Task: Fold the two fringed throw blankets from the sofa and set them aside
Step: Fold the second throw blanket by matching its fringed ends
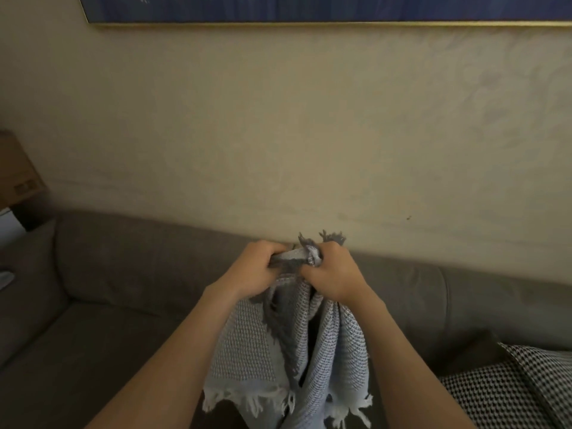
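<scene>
A grey and white waffle-weave throw blanket with fringes hangs in front of me above the sofa seat. My left hand and my right hand sit close together and both grip its bunched top edge. Dark fringe pokes up above my right hand, and white fringe hangs along the lower edge. A second, black and white checked blanket lies on the sofa at the lower right, partly cut off by the frame.
The grey-brown sofa runs along a beige wall, with its armrest at the left. A framed blue picture hangs high on the wall. A wooden piece of furniture stands past the sofa's left end.
</scene>
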Motion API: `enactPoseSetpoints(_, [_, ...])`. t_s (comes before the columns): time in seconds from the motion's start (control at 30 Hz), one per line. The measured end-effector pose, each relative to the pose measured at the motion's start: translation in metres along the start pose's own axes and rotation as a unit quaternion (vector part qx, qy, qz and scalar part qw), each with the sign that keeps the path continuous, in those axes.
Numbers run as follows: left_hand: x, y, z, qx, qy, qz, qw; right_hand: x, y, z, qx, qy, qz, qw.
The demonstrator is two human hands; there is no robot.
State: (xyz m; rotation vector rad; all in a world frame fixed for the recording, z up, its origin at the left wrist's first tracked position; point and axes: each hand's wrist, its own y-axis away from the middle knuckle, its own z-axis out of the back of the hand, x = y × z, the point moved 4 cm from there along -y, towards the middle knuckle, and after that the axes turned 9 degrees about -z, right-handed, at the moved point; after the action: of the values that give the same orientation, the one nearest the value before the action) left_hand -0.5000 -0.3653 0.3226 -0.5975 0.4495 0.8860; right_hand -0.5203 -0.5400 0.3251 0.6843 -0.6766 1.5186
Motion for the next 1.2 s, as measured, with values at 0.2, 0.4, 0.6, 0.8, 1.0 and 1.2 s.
enactPoseSetpoints(0.2, [0.015,0.01,-0.008,-0.055,-0.05,0.082,0.994,0.005,0.009,-0.006,0.046,-0.237,0.011,0.97])
enactPoseSetpoints(0.4, [0.035,0.024,-0.017,-0.129,-0.018,0.18,0.975,-0.004,0.01,-0.002,0.064,-0.42,-0.021,0.905])
enactPoseSetpoints(0.6, [0.056,0.04,-0.011,-0.21,0.013,0.23,0.95,-0.026,0.008,0.015,-0.031,-0.476,-0.198,0.856])
enactPoseSetpoints(0.8, [0.037,0.03,-0.016,-0.099,0.116,0.189,0.97,-0.049,-0.004,0.014,-0.236,-0.361,-0.234,0.871])
enactPoseSetpoints(1.0, [0.007,0.02,-0.012,-0.015,0.146,0.134,0.98,-0.027,0.006,-0.01,0.001,-0.183,-0.006,0.983])
enactPoseSetpoints(1.2, [0.002,0.016,-0.009,0.002,0.076,0.157,0.985,-0.011,0.01,-0.025,0.119,-0.003,0.06,0.991])
